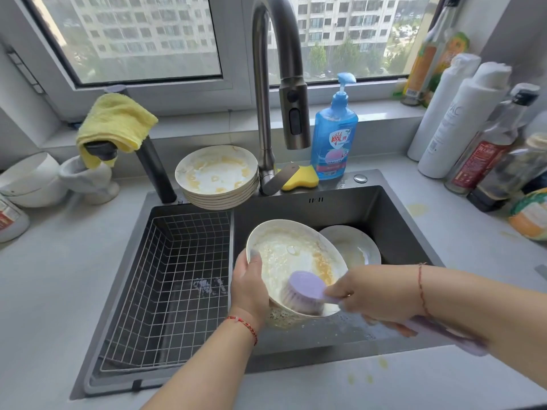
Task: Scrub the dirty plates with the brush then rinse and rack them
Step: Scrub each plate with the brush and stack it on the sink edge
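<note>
A dirty white plate [291, 251], smeared with yellow-brown residue, is tilted over the right half of the dark sink [393, 214]. My left hand [247, 287] grips its left rim, thumb on the inner face. My right hand [374, 294] holds the handle of a lilac brush [305, 288], whose bristles press on the plate's lower part. A second dirty plate [355, 247] lies in the sink behind it. A stack of several dirty plates [217, 176] stands on the sink's back ledge. A wire rack basket [168, 285] fills the sink's left half, with no plates in it.
The tall faucet [291, 113] hangs over the sink's back. Blue dish soap bottle [334, 134] and yellow sponge [302, 177] stand beside it. A yellow cloth [115, 122] drapes over a second tap. Bottles [473, 122] crowd the right counter; white bowls [32, 179] sit at far left.
</note>
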Available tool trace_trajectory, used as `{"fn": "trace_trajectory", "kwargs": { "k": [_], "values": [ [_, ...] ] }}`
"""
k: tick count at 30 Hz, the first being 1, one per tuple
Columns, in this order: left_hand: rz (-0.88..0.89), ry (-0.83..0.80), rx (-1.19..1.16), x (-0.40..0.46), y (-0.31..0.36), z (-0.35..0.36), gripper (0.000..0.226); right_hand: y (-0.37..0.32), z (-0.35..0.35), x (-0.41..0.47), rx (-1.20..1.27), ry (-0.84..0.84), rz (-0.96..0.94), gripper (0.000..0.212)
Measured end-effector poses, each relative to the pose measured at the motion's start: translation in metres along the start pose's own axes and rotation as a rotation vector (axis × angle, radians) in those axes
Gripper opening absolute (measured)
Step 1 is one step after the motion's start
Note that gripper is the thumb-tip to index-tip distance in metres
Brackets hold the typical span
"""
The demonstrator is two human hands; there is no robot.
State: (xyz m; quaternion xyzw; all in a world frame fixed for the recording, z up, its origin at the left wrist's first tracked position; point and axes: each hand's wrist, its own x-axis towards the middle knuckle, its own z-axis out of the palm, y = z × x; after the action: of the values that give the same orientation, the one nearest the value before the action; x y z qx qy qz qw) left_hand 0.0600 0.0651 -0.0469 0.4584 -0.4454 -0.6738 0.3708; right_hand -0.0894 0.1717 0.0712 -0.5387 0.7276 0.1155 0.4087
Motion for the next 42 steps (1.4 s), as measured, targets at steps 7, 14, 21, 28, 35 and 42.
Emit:
{"fn": "trace_trajectory", "kwargs": {
  "k": [7, 14, 21, 28, 35, 42],
  "values": [
    [-0.087, -0.084, -0.078, -0.014, 0.0, 0.01, 0.032, -0.022, -0.01, 0.04, -0.036, 0.28, -0.009, 0.039],
    [-0.066, -0.044, -0.073, -0.01, 0.011, 0.0, 0.027, 0.009, -0.002, 0.022, -0.329, 0.181, 0.15, 0.041],
    [-0.053, -0.033, -0.043, -0.008, 0.01, -0.001, 0.035, -0.011, 0.009, -0.006, 0.012, 0.084, -0.076, 0.035],
    [-0.084, -0.102, -0.049, -0.012, 0.012, 0.006, 0.035, -0.009, -0.015, 0.034, -0.056, 0.359, 0.017, 0.046],
    [-0.014, -0.024, -0.048, -0.006, 0.021, 0.003, 0.026, 0.006, -0.004, 0.005, -0.36, 0.131, 0.125, 0.043],
    [-0.013, -0.033, -0.074, -0.007, 0.007, 0.003, 0.043, -0.009, 0.004, 0.002, 0.481, 0.038, -0.079, 0.042]
  ]
}}
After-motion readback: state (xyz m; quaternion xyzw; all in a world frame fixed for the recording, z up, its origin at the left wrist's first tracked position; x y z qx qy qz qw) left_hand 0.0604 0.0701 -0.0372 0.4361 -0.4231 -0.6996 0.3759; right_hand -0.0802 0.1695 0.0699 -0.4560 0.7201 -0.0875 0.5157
